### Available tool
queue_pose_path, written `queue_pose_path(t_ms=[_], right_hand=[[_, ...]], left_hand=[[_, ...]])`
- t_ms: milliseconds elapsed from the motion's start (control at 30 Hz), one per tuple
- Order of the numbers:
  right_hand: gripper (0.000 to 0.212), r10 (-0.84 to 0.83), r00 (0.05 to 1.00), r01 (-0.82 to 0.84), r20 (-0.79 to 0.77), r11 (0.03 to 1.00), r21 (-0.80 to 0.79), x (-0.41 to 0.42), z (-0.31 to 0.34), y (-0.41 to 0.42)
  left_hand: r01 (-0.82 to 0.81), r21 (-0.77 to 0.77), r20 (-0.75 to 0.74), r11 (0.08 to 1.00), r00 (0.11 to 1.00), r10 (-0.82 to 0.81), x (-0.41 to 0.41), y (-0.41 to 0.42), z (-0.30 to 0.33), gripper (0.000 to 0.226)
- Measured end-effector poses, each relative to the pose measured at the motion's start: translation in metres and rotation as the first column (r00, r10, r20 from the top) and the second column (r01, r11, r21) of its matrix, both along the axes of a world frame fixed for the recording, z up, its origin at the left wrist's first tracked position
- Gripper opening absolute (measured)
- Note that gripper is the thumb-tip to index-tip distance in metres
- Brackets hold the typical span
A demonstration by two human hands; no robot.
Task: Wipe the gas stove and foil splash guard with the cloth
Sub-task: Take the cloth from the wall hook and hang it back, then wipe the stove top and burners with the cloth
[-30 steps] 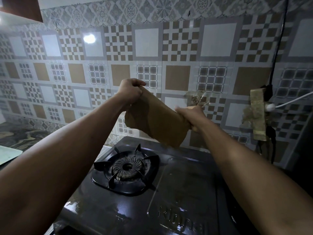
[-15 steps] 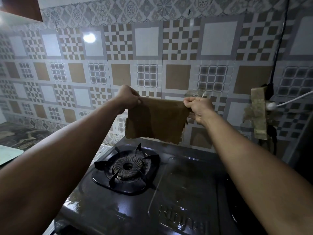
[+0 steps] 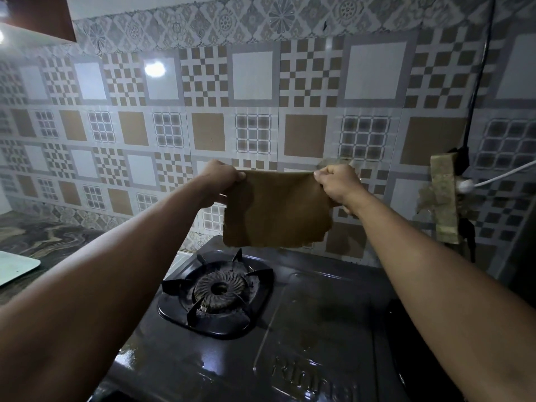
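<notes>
A brown cloth (image 3: 275, 210) hangs flat and spread out above the back edge of the black gas stove (image 3: 304, 329). My left hand (image 3: 219, 181) pinches its upper left corner and my right hand (image 3: 338, 184) pinches its upper right corner. The cloth's lower edge is frayed and hangs just above the stove's rear. The stove's left burner (image 3: 219, 291) with its pan support lies below the cloth. The stove top looks wet and glossy. Behind the cloth stands the patterned, shiny splash guard (image 3: 261, 126) covering the wall.
A black cable (image 3: 478, 76) runs down the wall at right to a plug with a white cord (image 3: 493, 178) and strips of brownish tape (image 3: 443, 204). A pale board (image 3: 14, 268) lies on the marbled counter (image 3: 43, 236) at left.
The cloth was bunched and tilted between my hands; both hands have pulled apart and levelled, and it hangs stretched flat.
</notes>
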State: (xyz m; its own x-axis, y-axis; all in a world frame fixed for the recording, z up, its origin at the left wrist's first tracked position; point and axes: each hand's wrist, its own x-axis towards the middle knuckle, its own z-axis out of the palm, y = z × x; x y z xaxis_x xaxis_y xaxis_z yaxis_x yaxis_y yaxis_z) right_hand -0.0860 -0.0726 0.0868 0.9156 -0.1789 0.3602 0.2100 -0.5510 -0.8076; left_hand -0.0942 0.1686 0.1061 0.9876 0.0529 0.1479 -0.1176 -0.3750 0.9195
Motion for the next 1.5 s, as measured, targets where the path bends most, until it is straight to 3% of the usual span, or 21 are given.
queue_pose_path(t_ms=[67, 133, 267, 400, 500, 667, 800, 867, 933, 1000, 1033, 1133, 1167, 1233, 1300, 1400, 1500], right_hand=[[0.019, -0.039, 0.998, 0.040, -0.042, 0.999, 0.036, -0.001, -0.003, 0.007], [0.011, -0.005, 0.995, 0.023, -0.101, 0.984, 0.175, -0.003, -0.006, 0.015], [0.008, 0.228, 0.960, -0.127, -0.160, 0.870, 0.476, -0.015, -0.008, 0.035], [0.055, 0.467, 0.854, -0.211, -0.227, 0.712, 0.670, -0.024, -0.009, 0.043], [0.071, 0.492, 0.825, -0.215, -0.280, 0.730, 0.648, -0.027, -0.011, 0.042], [0.074, 0.517, 0.786, -0.192, -0.339, 0.725, 0.661, -0.020, -0.025, 0.034], [0.059, 0.351, 0.780, 0.088, -0.518, 0.759, 0.645, -0.011, -0.042, 0.031], [0.073, 0.448, 0.705, 0.134, -0.550, 0.677, 0.724, -0.010, -0.052, 0.029], [0.089, 0.622, 0.646, 0.108, -0.443, 0.500, 0.859, -0.009, -0.059, 0.028], [0.087, 0.651, 0.688, 0.091, -0.319, 0.359, 0.929, -0.008, -0.061, 0.025], [0.072, 0.605, 0.739, 0.088, -0.295, 0.348, 0.933, -0.005, -0.061, 0.024], [0.013, 0.389, 0.872, 0.096, -0.297, 0.458, 0.884, 0.003, -0.065, 0.023], [0.009, 0.308, 0.901, 0.099, -0.305, 0.539, 0.836, 0.005, -0.069, 0.021], [0.013, 0.119, 0.944, 0.102, -0.307, 0.782, 0.615, 0.007, -0.080, 0.017], [0.020, 0.021, 0.965, 0.064, -0.262, 0.948, 0.313, 0.008, -0.099, 0.017], [0.056, 0.067, 0.919, -0.074, -0.389, 0.997, -0.003, 0.012, -0.132, 0.023], [0.052, 0.095, 0.883, -0.213, -0.460, 0.954, -0.210, 0.010, -0.156, 0.030]], left_hand=[[-0.055, -0.032, -0.046, 0.998, 0.998, 0.054, -0.002, -0.006, -0.006, 0.007], [-0.052, -0.110, -0.109, 0.993, 0.993, 0.040, -0.004, -0.012, -0.012, 0.008], [0.043, -0.351, -0.235, 0.935, 0.963, -0.132, -0.009, -0.028, -0.022, 0.002], [0.127, -0.409, -0.245, 0.904, 0.939, -0.243, -0.006, -0.038, -0.031, 0.010], [0.149, -0.479, -0.243, 0.865, 0.925, -0.294, -0.004, -0.038, -0.035, 0.033], [0.078, -0.401, -0.218, 0.913, 0.960, -0.178, -0.003, -0.039, -0.042, 0.011], [0.065, -0.342, -0.149, 0.938, 0.981, -0.122, -0.003, -0.041, -0.044, 0.004], [0.153, -0.287, -0.107, 0.946, 0.976, -0.190, -0.005, -0.044, -0.045, 0.008], [0.295, -0.197, -0.095, 0.935, 0.943, -0.318, -0.009, -0.049, -0.047, 0.009], [0.439, -0.062, -0.125, 0.896, 0.888, -0.443, -0.014, -0.055, -0.050, 0.012], [0.478, -0.022, -0.125, 0.878, 0.870, -0.477, -0.014, -0.057, -0.053, 0.012], [0.363, -0.055, 0.003, 0.930, 0.932, -0.364, -0.010, -0.054, -0.064, 0.011], [0.271, -0.082, 0.033, 0.959, 0.962, -0.270, -0.006, -0.049, -0.068, 0.011], [0.104, -0.012, 0.046, 0.995, 0.994, -0.103, 0.003, -0.033, -0.082, 0.012], [-0.016, 0.192, 0.050, 0.981, 0.999, 0.006, 0.011, -0.015, -0.103, 0.017], [-0.102, 0.427, 0.039, 0.899, 0.995, 0.095, 0.017, 0.009, -0.136, 0.025], [-0.102, 0.585, 0.018, 0.805, 0.993, 0.113, 0.023, 0.033, -0.162, 0.033]])
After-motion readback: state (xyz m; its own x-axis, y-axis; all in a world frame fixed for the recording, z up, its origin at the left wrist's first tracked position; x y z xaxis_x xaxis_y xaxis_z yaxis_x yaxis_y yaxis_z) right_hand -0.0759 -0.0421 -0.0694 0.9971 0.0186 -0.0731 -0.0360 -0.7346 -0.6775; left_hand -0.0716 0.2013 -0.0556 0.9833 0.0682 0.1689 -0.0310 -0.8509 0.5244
